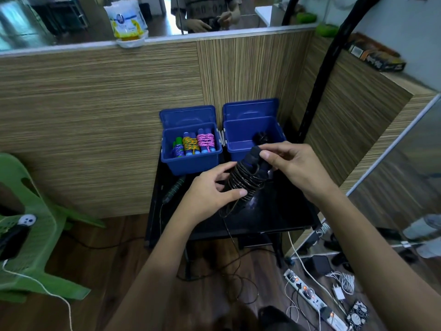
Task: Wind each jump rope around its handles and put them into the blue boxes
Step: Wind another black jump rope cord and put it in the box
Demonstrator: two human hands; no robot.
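A: Item: black jump rope [245, 185], part wound on its paired handles, held above the black bench [274, 216] just in front of the right blue box [241, 149].

B: Grips?

A: Right hand [293, 163]: fingers and thumb pinch the far handle ends. Left hand [212, 189]: fingers curled round the coils near the bundle's near end, thumb laid across them.

B: Heading?

A: Long axis runs diagonally, near end toward the wearer's left, far end up and right toward that box. Loose cord [232, 247] trails off the bench edge to the floor.

B: Method for the step?

A: Likely best: keep handles parallel, feed cord taut, lay turns side by side, tuck the tail under the last turn.

B: Stock elsewhere?

A: Left blue box [191, 163]: three wound ropes. Right box: one dark bundle [261, 137]. One green-handled rope [175, 188] unwound on the bench.
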